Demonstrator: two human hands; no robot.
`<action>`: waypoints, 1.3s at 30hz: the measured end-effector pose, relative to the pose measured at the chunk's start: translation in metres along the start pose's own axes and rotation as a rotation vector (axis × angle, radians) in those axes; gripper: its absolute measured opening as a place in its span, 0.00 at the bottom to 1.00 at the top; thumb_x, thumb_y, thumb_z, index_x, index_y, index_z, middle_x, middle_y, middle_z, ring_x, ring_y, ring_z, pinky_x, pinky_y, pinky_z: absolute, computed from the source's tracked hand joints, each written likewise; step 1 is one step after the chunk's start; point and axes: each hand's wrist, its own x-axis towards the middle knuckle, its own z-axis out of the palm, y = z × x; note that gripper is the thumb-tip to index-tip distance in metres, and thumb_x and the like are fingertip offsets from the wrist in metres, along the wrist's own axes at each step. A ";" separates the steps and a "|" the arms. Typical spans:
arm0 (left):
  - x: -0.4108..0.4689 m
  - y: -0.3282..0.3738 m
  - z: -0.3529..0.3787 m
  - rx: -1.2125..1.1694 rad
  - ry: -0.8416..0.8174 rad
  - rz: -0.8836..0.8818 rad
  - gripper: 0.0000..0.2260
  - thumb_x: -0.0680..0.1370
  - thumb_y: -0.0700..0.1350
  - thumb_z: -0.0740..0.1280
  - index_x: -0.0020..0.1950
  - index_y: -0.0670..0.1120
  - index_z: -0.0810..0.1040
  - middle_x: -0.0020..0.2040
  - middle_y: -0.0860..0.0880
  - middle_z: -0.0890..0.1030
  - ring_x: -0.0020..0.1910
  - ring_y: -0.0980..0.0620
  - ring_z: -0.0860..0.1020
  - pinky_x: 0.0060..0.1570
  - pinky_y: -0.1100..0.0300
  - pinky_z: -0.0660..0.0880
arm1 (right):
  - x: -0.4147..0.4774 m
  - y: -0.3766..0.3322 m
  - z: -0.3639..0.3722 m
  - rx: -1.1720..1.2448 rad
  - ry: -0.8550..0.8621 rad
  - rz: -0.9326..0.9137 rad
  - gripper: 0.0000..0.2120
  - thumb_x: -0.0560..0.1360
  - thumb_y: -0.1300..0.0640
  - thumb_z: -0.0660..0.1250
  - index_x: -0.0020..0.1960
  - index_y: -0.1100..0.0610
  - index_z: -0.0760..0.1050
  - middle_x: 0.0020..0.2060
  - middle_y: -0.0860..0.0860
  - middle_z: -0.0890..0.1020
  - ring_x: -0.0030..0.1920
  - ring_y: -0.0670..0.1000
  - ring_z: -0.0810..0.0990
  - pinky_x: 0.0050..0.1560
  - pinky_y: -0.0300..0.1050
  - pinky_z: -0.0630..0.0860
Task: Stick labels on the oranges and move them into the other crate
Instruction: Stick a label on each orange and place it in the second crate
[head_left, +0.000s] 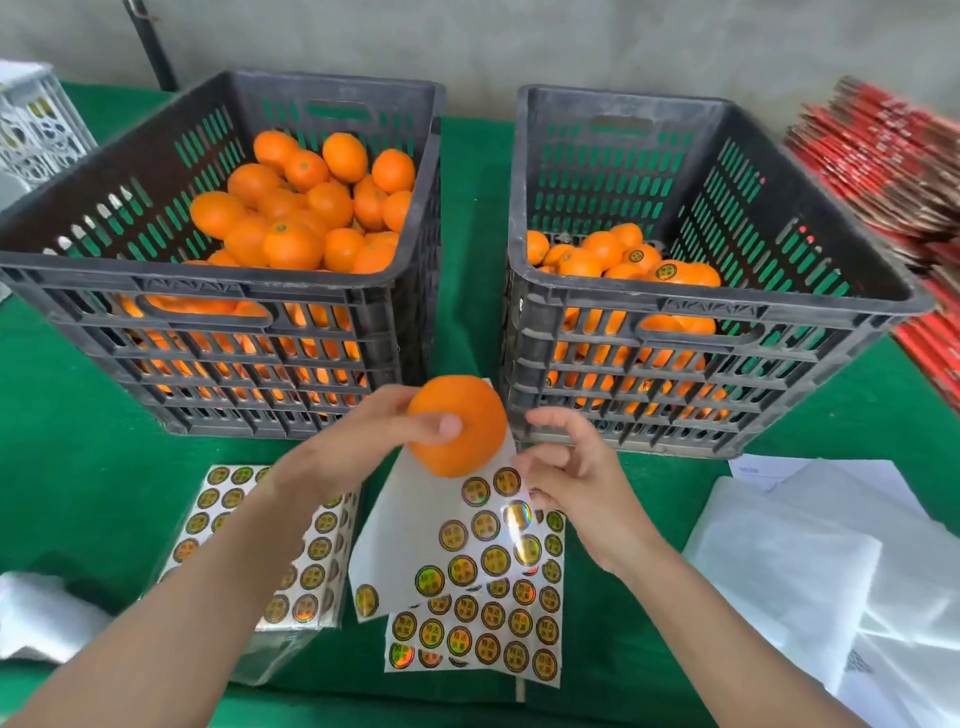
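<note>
My left hand (358, 441) grips an unlabelled orange (457, 426) above the table in front of the two crates. My right hand (571, 478) hovers just right of it with curled fingers, its fingertips at the right edge of a label sheet (415, 519). I cannot tell whether it pinches a label. The left black crate (208, 291) is piled high with plain oranges (306, 208). Labelled oranges (639, 260) sit lower in the right black crate (717, 312).
More sheets of round gold labels (478, 639) and a wrapped stack of them (306, 561) lie on the green cloth (78, 441). White plastic bags (810, 571) lie at the right, red flat cartons (893, 156) at the far right, and a white crate (36, 124) at the far left.
</note>
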 end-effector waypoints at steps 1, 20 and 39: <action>0.001 -0.002 -0.004 -0.016 0.003 -0.007 0.38 0.51 0.73 0.73 0.53 0.51 0.81 0.53 0.50 0.84 0.54 0.52 0.81 0.54 0.59 0.73 | -0.004 -0.001 -0.003 0.001 -0.011 -0.016 0.14 0.73 0.68 0.68 0.54 0.54 0.73 0.36 0.51 0.84 0.34 0.48 0.80 0.36 0.41 0.76; 0.017 -0.018 -0.001 -0.215 -0.083 -0.285 0.46 0.45 0.70 0.77 0.57 0.49 0.76 0.51 0.46 0.84 0.50 0.47 0.83 0.43 0.58 0.80 | -0.011 0.021 0.012 -0.164 0.118 -0.076 0.16 0.68 0.68 0.73 0.42 0.46 0.82 0.38 0.48 0.85 0.40 0.46 0.84 0.44 0.36 0.78; 0.047 -0.049 0.016 0.607 -0.108 -0.498 0.32 0.66 0.66 0.70 0.63 0.48 0.73 0.70 0.47 0.67 0.67 0.46 0.66 0.68 0.47 0.64 | -0.014 0.067 0.015 -0.126 0.181 0.269 0.10 0.74 0.67 0.66 0.40 0.55 0.78 0.39 0.50 0.80 0.42 0.47 0.78 0.47 0.38 0.78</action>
